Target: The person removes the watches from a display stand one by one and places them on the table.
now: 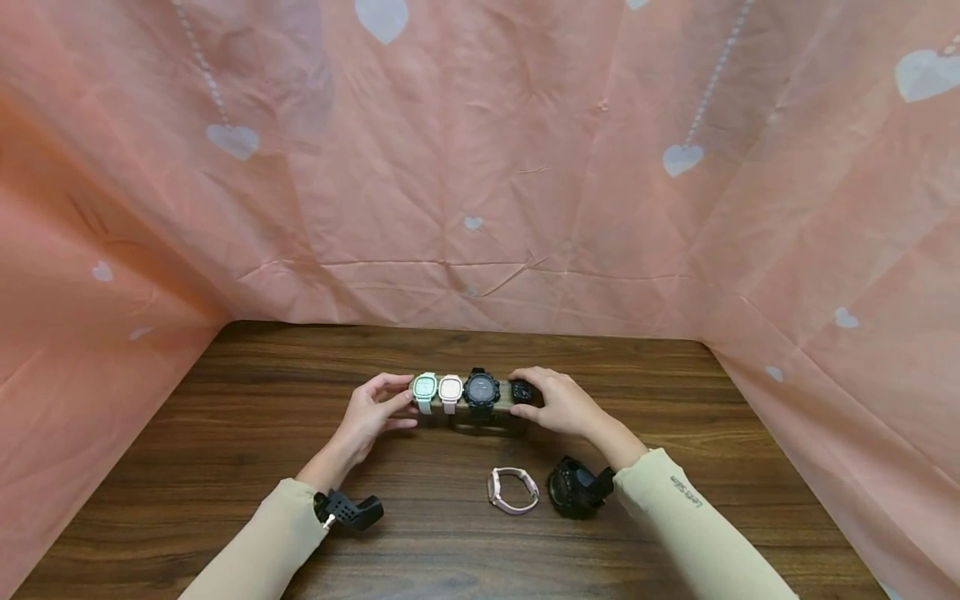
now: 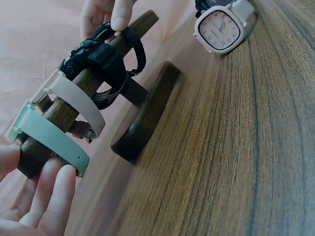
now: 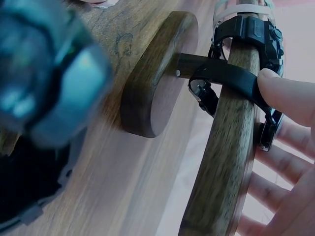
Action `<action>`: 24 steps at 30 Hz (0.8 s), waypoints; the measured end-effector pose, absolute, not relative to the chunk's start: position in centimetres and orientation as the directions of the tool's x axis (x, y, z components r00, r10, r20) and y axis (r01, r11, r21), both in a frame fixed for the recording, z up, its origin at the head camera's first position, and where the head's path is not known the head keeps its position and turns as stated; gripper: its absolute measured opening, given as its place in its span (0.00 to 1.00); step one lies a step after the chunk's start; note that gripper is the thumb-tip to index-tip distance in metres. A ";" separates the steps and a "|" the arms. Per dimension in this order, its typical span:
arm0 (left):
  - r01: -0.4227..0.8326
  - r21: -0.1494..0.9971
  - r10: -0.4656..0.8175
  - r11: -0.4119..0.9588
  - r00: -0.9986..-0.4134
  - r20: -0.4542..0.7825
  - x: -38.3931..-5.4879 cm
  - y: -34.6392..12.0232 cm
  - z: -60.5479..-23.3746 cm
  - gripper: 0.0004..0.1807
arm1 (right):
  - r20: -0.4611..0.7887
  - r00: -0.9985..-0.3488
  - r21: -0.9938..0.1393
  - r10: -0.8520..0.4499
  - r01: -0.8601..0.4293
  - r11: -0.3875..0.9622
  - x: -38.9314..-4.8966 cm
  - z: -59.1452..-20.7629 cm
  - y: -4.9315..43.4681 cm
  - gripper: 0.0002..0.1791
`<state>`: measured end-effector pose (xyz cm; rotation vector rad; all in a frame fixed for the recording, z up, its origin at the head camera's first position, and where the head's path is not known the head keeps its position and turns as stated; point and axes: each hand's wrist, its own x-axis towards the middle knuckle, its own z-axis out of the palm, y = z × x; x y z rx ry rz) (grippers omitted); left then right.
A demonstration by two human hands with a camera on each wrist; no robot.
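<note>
A wooden T-bar watch stand [image 2: 147, 118] bears a row of wristwatches on its crossbar. In the head view my left hand [image 1: 372, 414] is at the bar's left end, thumb and fingers pinching the mint green watch [image 1: 425, 387] there. Beside it sit a pale pink watch [image 1: 451, 389] and a chunky black watch [image 1: 481, 389]. At the right, my right hand [image 1: 558, 402] holds a black square-faced watch [image 1: 522, 390] looped round the bar. The right wrist view shows my thumb on its black strap [image 3: 231, 78] and fingers behind its case.
A pink watch [image 1: 513, 490] with its strap closed in a loop lies on the brown wooden table [image 1: 435, 542] nearer me. A bulky black watch [image 1: 573, 487] lies beside it, close to my right wrist. Pink heart-patterned cloth [image 1: 480, 167] hangs behind and at both sides.
</note>
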<state>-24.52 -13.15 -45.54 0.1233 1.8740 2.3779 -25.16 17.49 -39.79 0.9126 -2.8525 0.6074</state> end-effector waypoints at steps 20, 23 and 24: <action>-0.026 0.976 0.119 -0.216 -0.993 0.000 -24.8 -13.2 -45.8 0.19 | 0.266 -0.827 -0.368 -0.495 -0.562 0.741 -24.9 -40.6 19.5 0.25; -0.029 0.975 0.118 -0.222 -0.993 -0.003 -24.8 -13.3 -45.9 0.19 | 0.260 -0.836 -0.384 -0.483 -0.548 0.743 -24.8 -40.7 19.7 0.26; -0.031 0.974 0.117 -0.224 -0.993 -0.004 -24.8 -13.4 -45.9 0.19 | 0.262 -0.836 -0.386 -0.482 -0.548 0.742 -24.8 -40.7 19.8 0.26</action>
